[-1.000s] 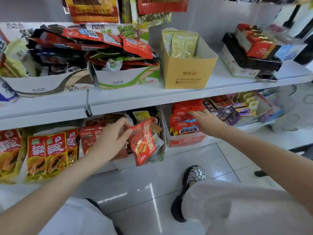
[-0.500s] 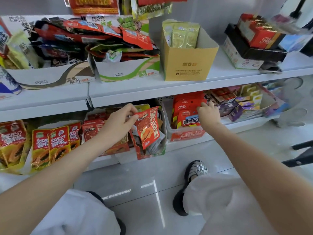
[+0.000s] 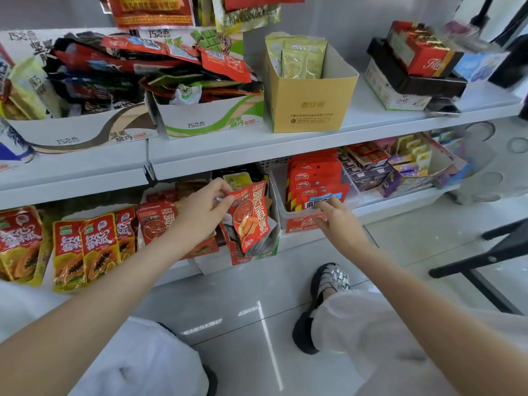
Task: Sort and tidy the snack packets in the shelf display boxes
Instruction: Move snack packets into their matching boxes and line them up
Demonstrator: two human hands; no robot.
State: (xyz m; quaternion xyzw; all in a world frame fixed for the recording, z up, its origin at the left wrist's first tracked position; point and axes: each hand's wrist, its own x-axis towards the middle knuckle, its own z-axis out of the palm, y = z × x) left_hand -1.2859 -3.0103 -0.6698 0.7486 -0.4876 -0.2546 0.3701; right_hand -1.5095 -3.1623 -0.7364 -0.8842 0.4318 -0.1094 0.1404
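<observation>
Left hand (image 3: pixel 204 212) pinches red packet (image 3: pixel 251 215); right hand (image 3: pixel 337 218), fingers relaxed, at 3 o'clock touching peanut packets (image 3: pixel 317 192). Loose pinch risks drop.

- White display box (image 3: pixel 85 132) on the upper shelf: "坚果脆巧".
- Green-striped box (image 3: pixel 211 121): "脆巧".
- Yellow-and-red papaya packets (image 3: pixel 85 250) below: "红心木瓜".
- Other print is too blurred to read.
</observation>
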